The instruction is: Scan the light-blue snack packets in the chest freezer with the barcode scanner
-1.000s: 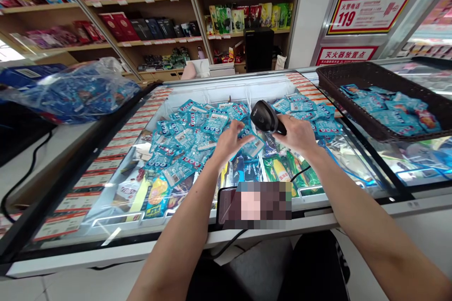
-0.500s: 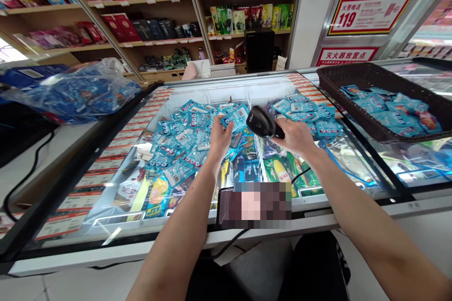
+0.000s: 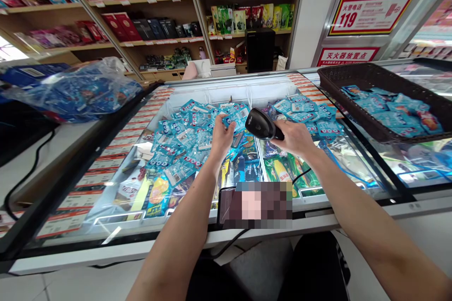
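Observation:
My left hand (image 3: 222,137) is over the open part of the glass-topped display chest, its thumb and fingers closed about the left end of a small blue snack packet (image 3: 240,117). The packet's barcode side faces up. Just right of it, my right hand (image 3: 291,137) grips a black handheld barcode scanner (image 3: 260,124) by its handle, with the scanner's head turned toward the packet. Beneath and left of my left hand lies a heap of similar blue packets (image 3: 183,138). A second pile of blue packets (image 3: 310,110) sits beyond my right hand.
A brown woven basket (image 3: 381,136) with blue packets stands at the right. On the left rests a clear plastic bag (image 3: 84,91) of packets. A phone (image 3: 228,204) with a blurred screen leans at the front edge. Stocked shelves (image 3: 141,2) line the back wall.
Both hands stay almost in place. The left hand's grip at the packet's end has shifted slightly, and the scanner head has dipped a little downward and left.

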`<state>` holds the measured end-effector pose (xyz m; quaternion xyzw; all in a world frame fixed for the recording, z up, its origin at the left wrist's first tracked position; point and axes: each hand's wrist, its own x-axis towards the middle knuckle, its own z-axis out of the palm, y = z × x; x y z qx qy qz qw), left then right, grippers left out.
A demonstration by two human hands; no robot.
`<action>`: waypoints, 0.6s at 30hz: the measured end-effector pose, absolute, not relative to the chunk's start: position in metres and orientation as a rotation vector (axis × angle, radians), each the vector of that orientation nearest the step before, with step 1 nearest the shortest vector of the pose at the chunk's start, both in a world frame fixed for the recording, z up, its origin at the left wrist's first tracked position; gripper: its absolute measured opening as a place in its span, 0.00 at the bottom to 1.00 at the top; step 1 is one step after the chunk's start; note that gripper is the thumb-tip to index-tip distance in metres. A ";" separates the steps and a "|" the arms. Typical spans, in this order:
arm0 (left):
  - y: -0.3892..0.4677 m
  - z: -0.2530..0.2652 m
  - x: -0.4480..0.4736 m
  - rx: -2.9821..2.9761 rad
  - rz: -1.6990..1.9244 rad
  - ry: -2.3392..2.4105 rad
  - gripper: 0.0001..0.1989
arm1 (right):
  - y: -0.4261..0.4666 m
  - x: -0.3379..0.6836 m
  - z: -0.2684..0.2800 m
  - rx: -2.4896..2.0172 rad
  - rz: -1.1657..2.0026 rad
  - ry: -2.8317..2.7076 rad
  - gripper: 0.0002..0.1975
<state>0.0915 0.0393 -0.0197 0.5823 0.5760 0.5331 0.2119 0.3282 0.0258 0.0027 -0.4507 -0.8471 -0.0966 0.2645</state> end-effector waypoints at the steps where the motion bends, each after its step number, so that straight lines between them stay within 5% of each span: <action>1: 0.039 -0.019 0.092 1.618 1.481 1.604 0.25 | 0.026 0.328 0.003 -1.218 -0.265 -2.288 0.19; 18: 0.038 -0.017 0.091 1.634 1.449 1.647 0.18 | 0.028 0.330 0.001 -1.195 -0.270 -2.279 0.19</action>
